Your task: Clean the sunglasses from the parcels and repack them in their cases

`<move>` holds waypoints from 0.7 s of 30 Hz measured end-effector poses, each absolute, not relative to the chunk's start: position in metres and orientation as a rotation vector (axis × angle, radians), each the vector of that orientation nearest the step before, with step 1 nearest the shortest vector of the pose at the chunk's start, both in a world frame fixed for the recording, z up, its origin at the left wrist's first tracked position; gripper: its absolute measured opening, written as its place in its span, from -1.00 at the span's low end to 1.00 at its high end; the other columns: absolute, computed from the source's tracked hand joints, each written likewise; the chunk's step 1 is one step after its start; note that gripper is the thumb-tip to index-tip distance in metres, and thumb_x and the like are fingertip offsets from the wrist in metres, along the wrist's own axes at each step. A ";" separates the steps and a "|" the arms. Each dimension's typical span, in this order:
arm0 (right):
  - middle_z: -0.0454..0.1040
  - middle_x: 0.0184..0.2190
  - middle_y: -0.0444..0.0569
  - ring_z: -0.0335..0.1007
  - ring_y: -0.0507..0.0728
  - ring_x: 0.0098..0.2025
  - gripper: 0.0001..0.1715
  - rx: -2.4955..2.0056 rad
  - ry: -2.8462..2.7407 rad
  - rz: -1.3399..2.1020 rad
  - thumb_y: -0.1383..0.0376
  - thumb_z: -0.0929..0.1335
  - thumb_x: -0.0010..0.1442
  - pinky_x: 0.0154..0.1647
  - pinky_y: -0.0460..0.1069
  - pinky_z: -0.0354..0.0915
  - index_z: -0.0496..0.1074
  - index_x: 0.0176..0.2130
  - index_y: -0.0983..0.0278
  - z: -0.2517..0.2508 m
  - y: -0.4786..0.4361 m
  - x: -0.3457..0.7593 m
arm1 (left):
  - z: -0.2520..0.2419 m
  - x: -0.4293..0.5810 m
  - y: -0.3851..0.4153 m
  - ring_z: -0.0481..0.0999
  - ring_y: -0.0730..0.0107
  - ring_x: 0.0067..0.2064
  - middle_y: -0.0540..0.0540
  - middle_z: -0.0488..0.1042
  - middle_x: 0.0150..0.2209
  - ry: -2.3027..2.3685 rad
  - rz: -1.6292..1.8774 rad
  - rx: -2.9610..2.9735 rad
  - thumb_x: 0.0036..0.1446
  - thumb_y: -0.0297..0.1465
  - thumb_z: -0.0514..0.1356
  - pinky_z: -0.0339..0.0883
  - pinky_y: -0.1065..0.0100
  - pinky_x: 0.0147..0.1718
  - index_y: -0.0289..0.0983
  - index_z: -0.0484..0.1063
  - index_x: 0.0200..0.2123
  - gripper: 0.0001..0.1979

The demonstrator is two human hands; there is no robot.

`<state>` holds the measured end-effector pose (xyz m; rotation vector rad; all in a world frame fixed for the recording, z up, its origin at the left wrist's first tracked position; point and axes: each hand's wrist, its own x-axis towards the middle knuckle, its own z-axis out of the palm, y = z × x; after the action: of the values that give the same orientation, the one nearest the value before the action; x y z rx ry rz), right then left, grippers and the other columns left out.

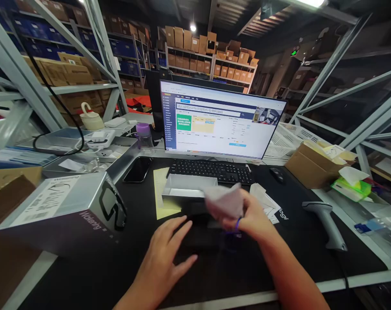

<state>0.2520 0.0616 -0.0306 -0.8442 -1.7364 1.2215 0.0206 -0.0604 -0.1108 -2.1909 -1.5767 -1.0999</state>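
A light pinkish-grey cloth [223, 201], blurred by motion, is pinched in my right hand [247, 215], which has a purple band on a finger. My left hand [166, 254] hovers low over the black desk mat [247, 275], fingers spread and holding nothing. Just ahead of both hands is an open, shallow silver-white box [190, 189]. It overlaps a yellow sheet of paper [164, 212]. Something dark lies between the hands, too dim to make out. White paper slips [265, 200] lie behind my right hand.
A large grey printed box [63, 211] stands at left, near a phone [138, 169]. A keyboard [211, 170] and monitor [221, 125] are at the back. To the right are a mouse [276, 174], barcode scanner [326, 221] and cardboard box [311, 165]. Metal frame posts flank the desk.
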 end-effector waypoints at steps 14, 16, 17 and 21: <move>0.58 -0.33 -0.12 0.53 0.15 -0.29 -0.33 -0.916 -0.968 1.212 0.40 0.61 -0.36 -0.30 -0.01 0.46 0.47 -0.18 0.24 -0.033 0.080 0.278 | -0.154 0.054 -0.080 0.51 0.31 -0.05 -0.13 0.51 -0.01 -1.255 -0.910 -2.475 0.32 -0.58 0.00 0.40 0.30 -0.08 -0.17 0.45 -0.04 -0.69; 0.55 -0.39 -0.11 0.51 0.18 -0.35 -0.33 -0.947 -1.155 1.170 0.34 0.62 -0.34 -0.38 0.01 0.44 0.47 -0.17 0.25 -0.032 0.074 0.276 | -0.152 0.050 -0.083 0.50 0.26 -0.01 -0.16 0.50 0.01 -1.350 -0.891 -2.417 0.27 -0.62 -0.02 0.39 0.24 0.00 -0.20 0.41 0.04 -0.61; 0.53 -0.43 -0.11 0.48 0.18 -0.39 -0.34 -0.973 -1.252 1.135 0.30 0.62 -0.32 -0.42 0.01 0.41 0.48 -0.17 0.25 -0.031 0.069 0.275 | -0.149 0.048 -0.083 0.50 0.23 0.00 -0.18 0.50 0.01 -1.409 -0.889 -2.388 0.23 -0.64 -0.01 0.38 0.21 0.02 -0.23 0.38 0.09 -0.57; 0.52 -0.35 -0.04 0.46 0.22 -0.33 -0.40 -1.001 -1.381 0.976 0.18 0.61 -0.28 -0.36 0.05 0.40 0.50 -0.19 0.23 -0.023 0.049 0.272 | -0.136 0.045 -0.080 0.50 0.12 -0.04 -0.19 0.50 -0.08 -1.646 -0.875 -2.413 -0.05 -0.68 0.08 0.44 0.11 0.00 -0.29 0.32 0.11 -0.40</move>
<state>0.2716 0.0486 -0.0235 -1.0007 -1.3812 0.9760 0.0446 -0.0804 -0.1359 -2.4133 -1.6461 -0.8750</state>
